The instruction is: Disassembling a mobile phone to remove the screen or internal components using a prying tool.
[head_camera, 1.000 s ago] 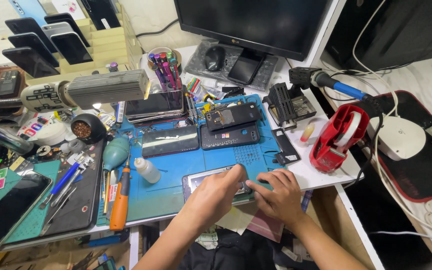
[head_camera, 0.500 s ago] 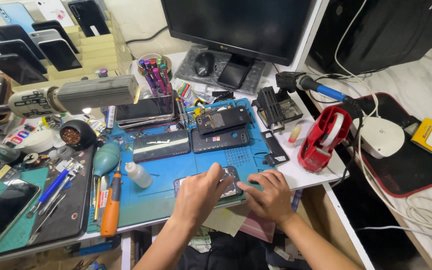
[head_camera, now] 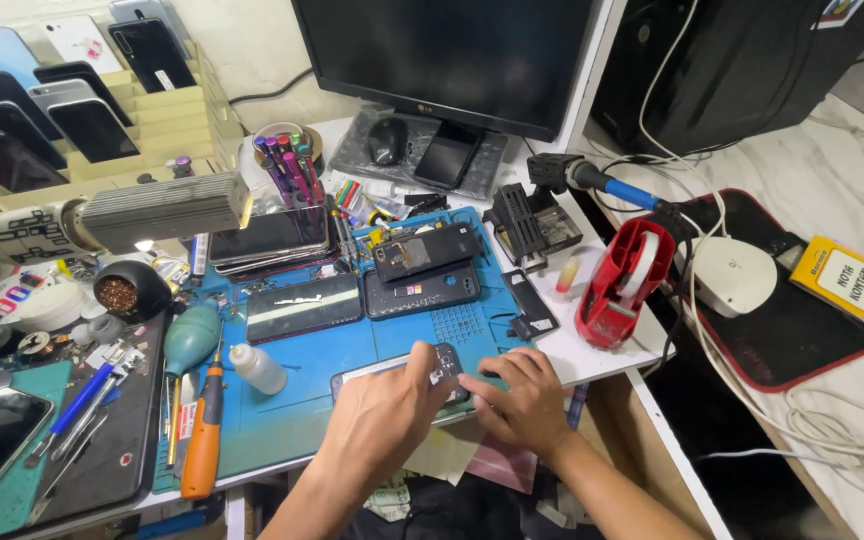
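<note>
A dark phone (head_camera: 432,362) lies back up near the front edge of the blue work mat (head_camera: 302,370). My left hand (head_camera: 382,415) rests on its left half, fingers curled over the top edge. My right hand (head_camera: 522,395) presses down on its right end with spread fingers. Both hands hide much of the phone. Two other opened phones (head_camera: 422,270) and a black phone face up (head_camera: 302,305) lie farther back on the mat.
An orange screwdriver (head_camera: 202,430), a small white bottle (head_camera: 257,367) and a green blower (head_camera: 190,338) sit left of the hands. A red tape dispenser (head_camera: 622,280) and soldering iron stand (head_camera: 532,220) stand to the right. A monitor (head_camera: 452,50) rises behind.
The view has shifted slightly. Both hands stay on the phone at the mat's front edge, with the fingers barely shifted.
</note>
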